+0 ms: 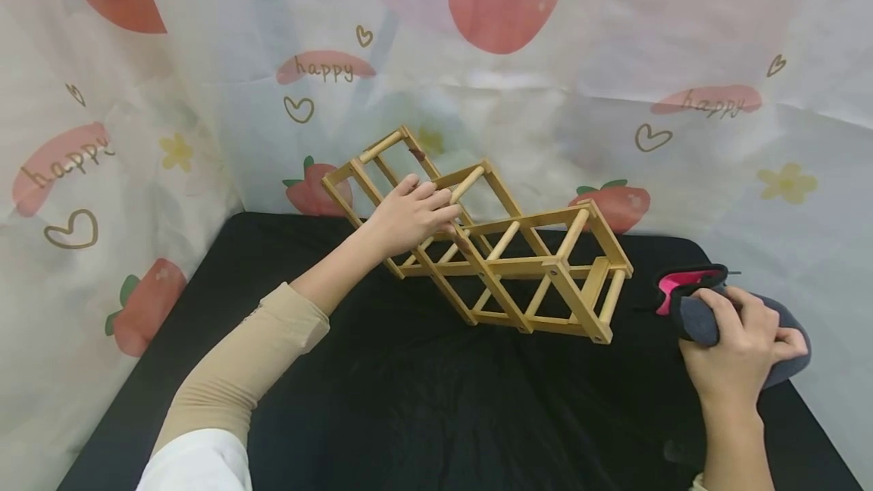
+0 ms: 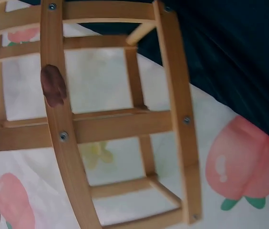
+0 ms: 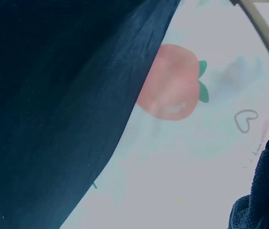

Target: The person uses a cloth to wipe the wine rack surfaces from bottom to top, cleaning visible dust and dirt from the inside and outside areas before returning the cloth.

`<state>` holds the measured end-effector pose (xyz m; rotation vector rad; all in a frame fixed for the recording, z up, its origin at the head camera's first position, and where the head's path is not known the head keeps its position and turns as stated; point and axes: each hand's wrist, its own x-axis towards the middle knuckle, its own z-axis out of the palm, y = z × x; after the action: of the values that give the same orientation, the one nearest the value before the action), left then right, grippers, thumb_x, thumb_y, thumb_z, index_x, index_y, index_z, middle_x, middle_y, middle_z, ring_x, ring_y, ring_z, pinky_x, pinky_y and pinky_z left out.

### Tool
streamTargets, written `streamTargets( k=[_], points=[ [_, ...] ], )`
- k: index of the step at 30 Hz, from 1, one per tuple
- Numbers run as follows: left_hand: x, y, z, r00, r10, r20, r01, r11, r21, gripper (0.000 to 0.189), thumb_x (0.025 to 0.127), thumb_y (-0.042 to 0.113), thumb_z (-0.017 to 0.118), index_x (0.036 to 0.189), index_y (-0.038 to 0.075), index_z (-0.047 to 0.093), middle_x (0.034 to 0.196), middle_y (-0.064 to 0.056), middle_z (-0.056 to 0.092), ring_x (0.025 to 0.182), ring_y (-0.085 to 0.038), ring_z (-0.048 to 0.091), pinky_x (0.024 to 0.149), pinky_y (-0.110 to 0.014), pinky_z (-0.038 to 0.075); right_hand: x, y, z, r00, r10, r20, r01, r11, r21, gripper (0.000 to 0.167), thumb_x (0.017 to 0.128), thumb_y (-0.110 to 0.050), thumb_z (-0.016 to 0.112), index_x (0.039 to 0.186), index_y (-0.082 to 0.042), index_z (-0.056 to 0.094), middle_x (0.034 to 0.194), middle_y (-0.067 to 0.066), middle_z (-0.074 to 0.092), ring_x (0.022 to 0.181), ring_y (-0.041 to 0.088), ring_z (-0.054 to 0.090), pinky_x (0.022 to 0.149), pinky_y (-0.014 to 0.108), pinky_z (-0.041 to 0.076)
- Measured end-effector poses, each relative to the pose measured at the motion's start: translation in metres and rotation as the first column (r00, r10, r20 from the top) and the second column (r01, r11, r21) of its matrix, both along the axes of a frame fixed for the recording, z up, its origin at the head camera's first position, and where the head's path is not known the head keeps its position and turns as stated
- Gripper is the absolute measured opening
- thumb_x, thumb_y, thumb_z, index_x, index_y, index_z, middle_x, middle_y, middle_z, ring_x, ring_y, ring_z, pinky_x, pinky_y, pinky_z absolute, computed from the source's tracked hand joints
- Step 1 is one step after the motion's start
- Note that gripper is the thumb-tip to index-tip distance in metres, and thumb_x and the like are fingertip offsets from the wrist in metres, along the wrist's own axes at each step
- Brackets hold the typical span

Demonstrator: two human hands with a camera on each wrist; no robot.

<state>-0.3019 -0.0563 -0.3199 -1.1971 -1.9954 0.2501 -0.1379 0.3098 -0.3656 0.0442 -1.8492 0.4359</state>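
Note:
A light wooden lattice rack (image 1: 508, 267) with round crossbars stands at an angle on the black-covered table. My left hand (image 1: 412, 214) holds its upper part near the middle, fingers bent over the wood; the thumb is hidden. In the left wrist view the rack's slats (image 2: 125, 126) fill much of the picture, with screws and a dark brown mark on one slat. To the right of the rack, my right hand (image 1: 736, 336) grips a soft blue-grey shoe (image 1: 787, 317) with a black-edged opening and pink lining. Part of the shoe (image 3: 256, 205) shows in the right wrist view.
The black cloth (image 1: 382, 400) covers the table. Behind it and at the sides hangs a pale printed curtain (image 1: 532, 127) with fruit, hearts and lettering. The rack's far end lies close to the back curtain.

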Motion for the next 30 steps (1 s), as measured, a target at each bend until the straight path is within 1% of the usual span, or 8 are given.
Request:
streamTargets(
  k=[2, 6, 12, 17, 20, 24, 27, 30],
  points=[
    [0.004, 0.004, -0.001, 1.000, 0.023, -0.016, -0.023, 1.000, 0.011, 0.030, 0.092, 0.045, 0.041, 0.099, 0.018, 0.050, 0.094, 0.002, 0.046, 0.077, -0.018, 0.032, 0.077, -0.035, 0.025, 0.000, -0.002, 0.002, 1.000, -0.005, -0.022, 0.005, 1.000, -0.001, 0.021, 0.080, -0.017, 0.057, 0.082, 0.003, 0.062, 0.092, 0.031, 0.054, 0.083, 0.054, 0.043, 0.085, 0.056, 0.012],
    [0.014, 0.012, -0.005, 0.998, 0.056, -0.035, -0.054, 0.997, 0.045, 0.029, 0.094, 0.044, 0.040, 0.096, 0.016, 0.049, 0.089, 0.001, 0.041, 0.077, -0.018, 0.029, 0.077, -0.036, 0.022, -0.002, -0.001, 0.002, 0.999, -0.013, -0.033, 0.014, 1.000, 0.006, 0.023, 0.081, -0.020, 0.057, 0.081, 0.003, 0.061, 0.092, 0.030, 0.054, 0.083, 0.053, 0.043, 0.086, 0.056, 0.011],
    [0.031, 0.029, -0.010, 0.993, 0.098, -0.063, -0.090, 0.989, 0.117, 0.028, 0.096, 0.041, 0.038, 0.094, 0.016, 0.049, 0.086, 0.001, 0.040, 0.076, -0.018, 0.028, 0.076, -0.038, 0.018, -0.004, 0.003, -0.001, 0.998, -0.033, -0.059, 0.033, 0.999, -0.002, 0.026, 0.083, -0.025, 0.057, 0.081, 0.001, 0.062, 0.092, 0.028, 0.056, 0.082, 0.052, 0.044, 0.090, 0.046, 0.011],
    [0.041, 0.043, -0.015, 0.984, 0.138, -0.115, -0.116, 0.977, 0.179, 0.027, 0.094, 0.042, 0.042, 0.092, 0.016, 0.049, 0.083, 0.002, 0.038, 0.074, -0.017, 0.027, 0.075, -0.036, 0.018, -0.004, -0.003, 0.003, 0.994, -0.028, -0.108, 0.026, 0.999, -0.021, 0.024, 0.081, -0.023, 0.059, 0.080, 0.001, 0.062, 0.091, 0.027, 0.056, 0.082, 0.051, 0.044, 0.089, 0.044, 0.010],
    [0.044, 0.051, -0.016, 0.971, 0.199, -0.130, -0.173, 0.966, 0.191, 0.026, 0.094, 0.041, 0.041, 0.089, 0.016, 0.047, 0.082, 0.003, 0.036, 0.075, -0.016, 0.026, 0.075, -0.035, 0.016, -0.002, -0.011, 0.007, 0.989, -0.019, -0.144, 0.014, 0.999, -0.038, 0.024, 0.080, -0.022, 0.060, 0.078, 0.002, 0.061, 0.090, 0.028, 0.056, 0.083, 0.050, 0.045, 0.089, 0.044, 0.010],
    [0.046, 0.059, -0.017, 0.959, 0.266, -0.094, -0.248, 0.953, 0.172, 0.025, 0.098, 0.037, 0.035, 0.089, 0.016, 0.047, 0.083, 0.003, 0.036, 0.077, -0.016, 0.026, 0.076, -0.036, 0.014, -0.002, -0.023, 0.011, 0.984, 0.014, -0.177, -0.023, 0.998, -0.053, 0.027, 0.080, -0.024, 0.060, 0.076, 0.003, 0.061, 0.088, 0.027, 0.056, 0.083, 0.050, 0.045, 0.088, 0.043, 0.010],
    [0.045, 0.063, -0.018, 0.956, 0.284, -0.072, -0.268, 0.946, 0.180, 0.026, 0.099, 0.036, 0.034, 0.089, 0.016, 0.047, 0.083, 0.003, 0.036, 0.077, -0.017, 0.026, 0.076, -0.037, 0.013, -0.004, -0.034, 0.013, 0.980, 0.057, -0.191, -0.069, 0.996, -0.056, 0.030, 0.079, -0.026, 0.060, 0.075, 0.003, 0.061, 0.087, 0.027, 0.055, 0.081, 0.049, 0.044, 0.088, 0.043, 0.010],
    [0.042, 0.065, -0.019, 0.954, 0.288, -0.086, -0.266, 0.942, 0.206, 0.026, 0.099, 0.036, 0.033, 0.088, 0.016, 0.047, 0.083, 0.003, 0.037, 0.076, -0.017, 0.026, 0.076, -0.037, 0.014, -0.005, -0.046, 0.016, 0.976, 0.108, -0.187, -0.119, 0.992, -0.046, 0.032, 0.079, -0.028, 0.059, 0.074, 0.004, 0.060, 0.087, 0.028, 0.054, 0.080, 0.049, 0.043, 0.087, 0.046, 0.010]
  ],
)
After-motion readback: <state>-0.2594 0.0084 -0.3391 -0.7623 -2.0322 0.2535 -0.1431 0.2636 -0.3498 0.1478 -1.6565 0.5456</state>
